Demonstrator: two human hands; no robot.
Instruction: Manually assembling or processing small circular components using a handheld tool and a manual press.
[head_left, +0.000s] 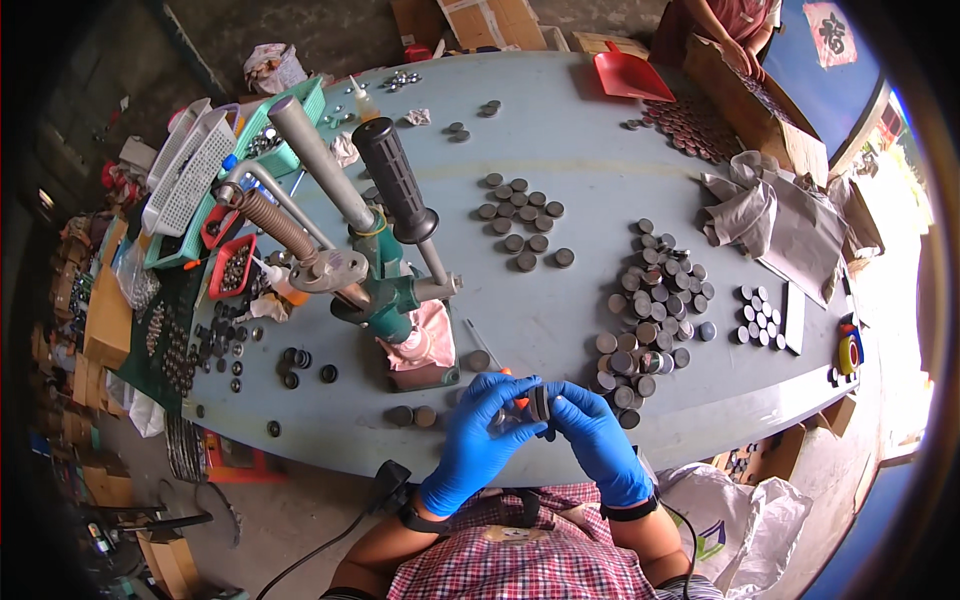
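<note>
Both hands, in blue gloves, meet at the table's [600, 170] near edge. The left hand [480, 430] and right hand [590, 430] together pinch a small dark round disc [540, 403], held on edge between the fingertips. An orange tool tip [521, 402] shows just left of it. A pile of discs [645, 310] lies beyond-right of the grip; the press [385, 290] stands beyond-left.

Matt rubber gloves [478, 440], dull metal discs [645, 300], smooth painted table [580, 160].
</note>
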